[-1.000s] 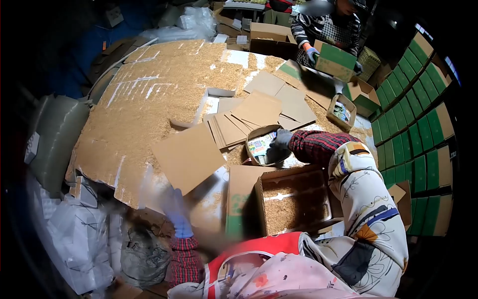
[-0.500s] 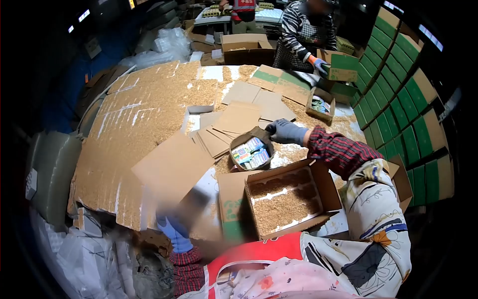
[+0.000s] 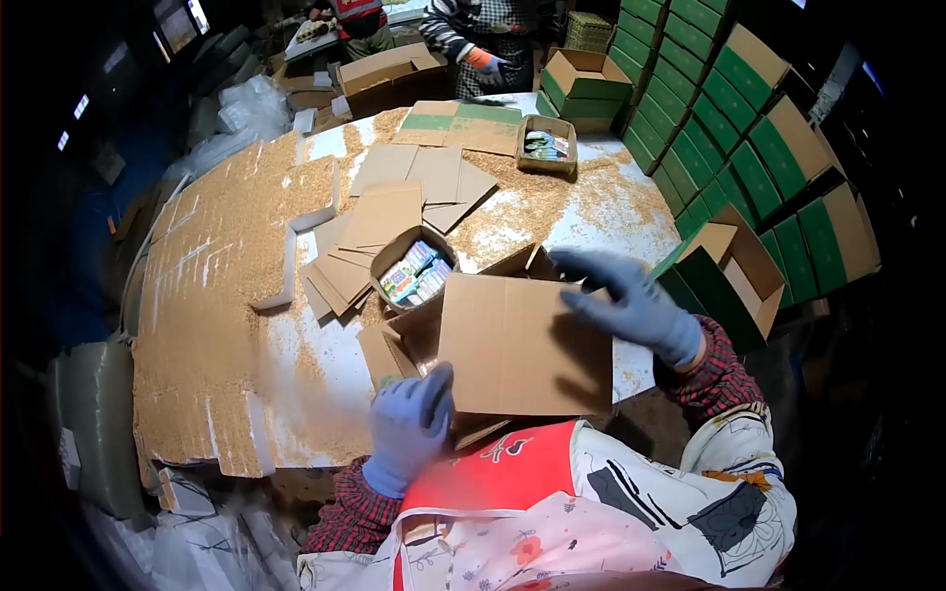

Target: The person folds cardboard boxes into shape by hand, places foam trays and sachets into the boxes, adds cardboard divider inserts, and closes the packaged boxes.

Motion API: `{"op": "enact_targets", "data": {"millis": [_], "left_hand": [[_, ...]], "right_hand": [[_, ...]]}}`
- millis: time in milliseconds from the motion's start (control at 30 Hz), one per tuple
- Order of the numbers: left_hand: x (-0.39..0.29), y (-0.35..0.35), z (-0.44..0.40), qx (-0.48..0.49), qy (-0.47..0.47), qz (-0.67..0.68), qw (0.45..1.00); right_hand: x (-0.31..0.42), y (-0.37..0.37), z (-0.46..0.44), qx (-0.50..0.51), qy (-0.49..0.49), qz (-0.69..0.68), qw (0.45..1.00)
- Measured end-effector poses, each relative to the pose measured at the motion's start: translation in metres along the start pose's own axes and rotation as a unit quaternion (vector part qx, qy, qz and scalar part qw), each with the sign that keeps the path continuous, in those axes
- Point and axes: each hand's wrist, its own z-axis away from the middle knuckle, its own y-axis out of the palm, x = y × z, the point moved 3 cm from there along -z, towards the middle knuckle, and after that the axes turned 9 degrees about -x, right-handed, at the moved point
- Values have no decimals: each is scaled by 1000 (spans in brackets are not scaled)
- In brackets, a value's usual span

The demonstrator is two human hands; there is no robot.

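Note:
A flat brown cardboard sheet (image 3: 522, 340) lies tilted over an open carton (image 3: 419, 335), hiding most of its inside. My left hand (image 3: 404, 433), in a blue-grey glove, is closed at the sheet's left edge. Over the sheet's upper right corner is my right hand (image 3: 636, 310), gloved too, its fingers spread and holding nothing. Just beyond the carton stands a small box (image 3: 386, 294) of colourful packets.
Loose cardboard sheets (image 3: 384, 215) lie on the table (image 3: 601, 222), among scattered wood shavings. Sheets coated with shavings (image 3: 212, 335) cover its left side. Green cartons (image 3: 769, 163) are stacked at right, near an open carton (image 3: 734, 271). A co-worker (image 3: 488, 49) stands across the table.
My left hand has brought the cardboard sheet from the left onto the carton. My right hand has left the small packet box and moved toward me, opening. The view has shifted right.

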Motion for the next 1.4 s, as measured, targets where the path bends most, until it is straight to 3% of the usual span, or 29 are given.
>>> {"op": "enact_targets", "data": {"millis": [67,100,133,233,300,400,467,533,567,600,667,800,867,933,1000,1033,1067,1100,1133,1167,1200,1233,1267,1300,1333,1400], "left_hand": [[-13,-4,-7,29,0,-41,999],[-14,-6,-9,42,-20,-44,998],[-12,-7,-13,52,-39,-48,997],[-8,-29,-20,-74,-97,-28,992],[-3,-29,-15,-130,-104,-36,985],[-15,-4,5,-4,-117,-40,992],[-31,4,7,118,-91,-95,984],[-34,10,5,149,-42,-143,978],[-36,12,6,148,-49,-141,978],[-37,16,6,208,-29,-142,967],[-40,22,0,270,-3,-142,952],[-33,42,-10,298,-23,-223,928],[-9,78,-4,304,48,-230,923],[3,100,-6,309,29,-290,905],[-4,96,-11,183,93,-347,915],[-17,79,-18,197,78,-319,924],[-23,60,-22,204,74,-322,922],[-26,31,-25,78,55,-222,970],[-22,10,-22,-46,32,-115,992],[-10,3,-8,-131,-6,-60,990],[25,13,17,-160,-153,90,971],[59,25,45,-228,-282,240,900],[68,48,57,-206,-384,347,830],[62,68,64,-158,-413,371,817],[57,85,69,-125,-420,376,816],[48,95,61,-82,-406,351,840]], "right_hand": [[-7,41,11,140,-204,162,955],[-16,53,16,194,-198,206,939],[-16,55,15,185,-197,206,940],[0,45,-2,2,-300,240,923],[11,43,3,-11,-316,248,916],[-6,64,14,32,-335,219,916],[-28,77,15,148,-331,237,901],[-30,78,18,138,-342,229,901],[-37,86,24,218,-295,235,900],[-46,95,29,294,-243,237,893],[-64,108,29,342,-182,189,902],[-68,107,20,228,-221,232,919],[-55,85,14,44,-191,-16,981],[-42,45,13,-96,-181,-34,978],[-80,31,10,-214,-88,-132,964],[-114,35,7,-200,16,-239,950],[-148,40,5,-181,122,-340,915],[-170,45,9,-112,212,-416,877],[-195,64,14,2,318,-548,774],[-192,70,25,-5,327,-551,768],[-177,77,34,52,248,-394,883],[-168,83,35,66,241,-321,913],[-160,89,35,81,232,-244,938],[-152,95,35,97,222,-168,956],[-158,107,37,39,210,11,977],[-173,120,41,40,235,-56,970]]}}
